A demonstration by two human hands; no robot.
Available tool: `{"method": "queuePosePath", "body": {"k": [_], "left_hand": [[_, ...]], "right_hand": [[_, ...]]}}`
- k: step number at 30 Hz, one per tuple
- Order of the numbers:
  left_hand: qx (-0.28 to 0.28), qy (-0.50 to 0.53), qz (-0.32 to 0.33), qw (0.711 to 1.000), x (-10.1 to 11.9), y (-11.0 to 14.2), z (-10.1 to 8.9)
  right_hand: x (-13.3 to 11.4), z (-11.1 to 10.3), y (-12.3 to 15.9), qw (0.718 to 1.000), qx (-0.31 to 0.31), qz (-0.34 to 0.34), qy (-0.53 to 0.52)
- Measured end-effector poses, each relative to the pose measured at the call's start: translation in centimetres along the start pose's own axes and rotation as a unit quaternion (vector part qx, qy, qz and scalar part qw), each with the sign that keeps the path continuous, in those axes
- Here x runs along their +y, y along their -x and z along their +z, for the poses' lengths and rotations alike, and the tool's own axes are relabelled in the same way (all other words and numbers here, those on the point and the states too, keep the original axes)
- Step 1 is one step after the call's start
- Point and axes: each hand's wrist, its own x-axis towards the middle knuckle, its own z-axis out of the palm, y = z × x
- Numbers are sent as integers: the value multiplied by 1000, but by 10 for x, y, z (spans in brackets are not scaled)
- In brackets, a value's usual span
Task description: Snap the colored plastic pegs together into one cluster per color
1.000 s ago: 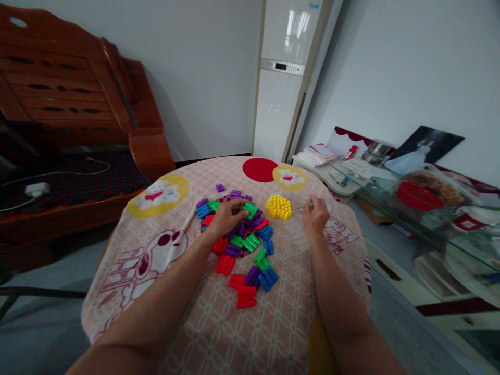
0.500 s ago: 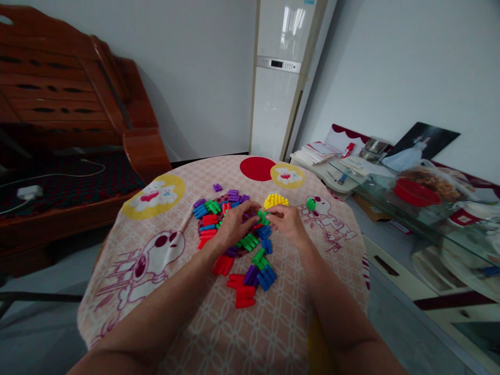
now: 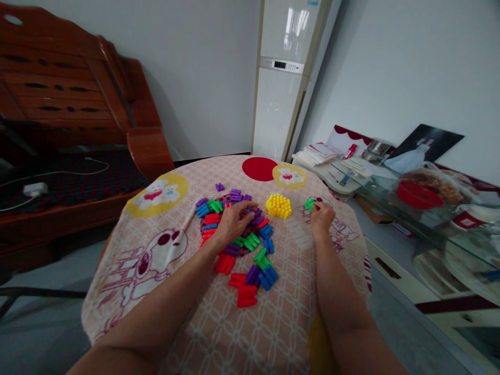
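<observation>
Tablecloth (image 3: 289, 317): spread before us
Block pile (image 3: 250, 241): on it, partly beneath our left hand (image 3: 233, 221)
Block cluster (image 3: 278, 207): just right of the block pile
Block assembly (image 3: 309, 203): farther right, at our right hand (image 3: 322, 214)
Air conditioner (image 3: 278, 109): behind the tablecloth
Settee (image 3: 70, 94): to our left, power adapter (image 3: 35, 189) on it
Glass shelf (image 3: 380, 194): to our right

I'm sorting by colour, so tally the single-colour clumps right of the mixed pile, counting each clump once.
Yellow clump: 1
Green clump, at the right hand: 1
Total: 2
</observation>
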Motion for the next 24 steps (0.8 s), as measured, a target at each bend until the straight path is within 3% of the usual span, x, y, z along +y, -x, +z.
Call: {"method": "queuePosePath", "body": {"k": [6, 9, 16, 19, 24], "left_hand": [[12, -5, -8, 1000, -2, -1, -1], [49, -29, -20, 998, -10, -5, -8], [201, -135, -124, 962, -47, -14, -65], [184, -192, -138, 954, -63, -13, -80], [87, -292, -95, 948, -83, -13, -76]], "right_hand": [[3, 7, 1, 1000, 11, -26, 6], [1, 4, 3, 1000, 15, -20, 15], [-19, -5, 13, 998, 37, -45, 3], [-28, -2, 19, 998, 13, -68, -9], [-32, 2, 23, 996, -1, -88, -29]]}}
